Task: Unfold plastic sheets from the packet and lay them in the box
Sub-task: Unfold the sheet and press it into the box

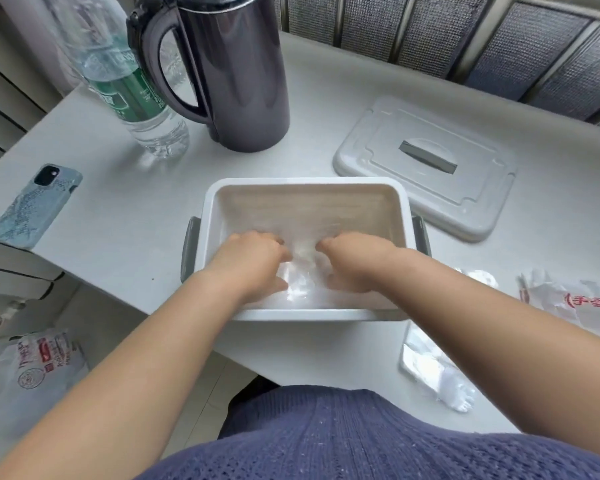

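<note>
Both hands are down inside the box (305, 187), side by side near its near wall.

Left hand (253, 261): fingers bent downward onto the sheet (298, 271), thumb towards the near wall. Whether it pinches the plastic or only presses on it cannot be told; the area is blurred.

Right hand (354, 261): same posture, mirrored, fingers bent down. Its hold likewise cannot be told.

The sheet is clear and crumpled. It lies on the box floor between and under the two hands and touches both.

Right of the right hand, outside the box, the packet (568, 299) lies on the table (118, 202); it is white with red print. Under the right forearm, near the table's edge, lies more clear plastic (430, 365).

Beyond the right hand and to its right, the lid (426, 168) lies flat, apart from the box.

Beyond the left hand stands a dark jug (236, 71), with a bottle (136, 91) just beside it on the left. Well left of the left hand lies a phone (35, 202), face down. Below the left forearm, off the table, is a printed bag (39, 355).
</note>
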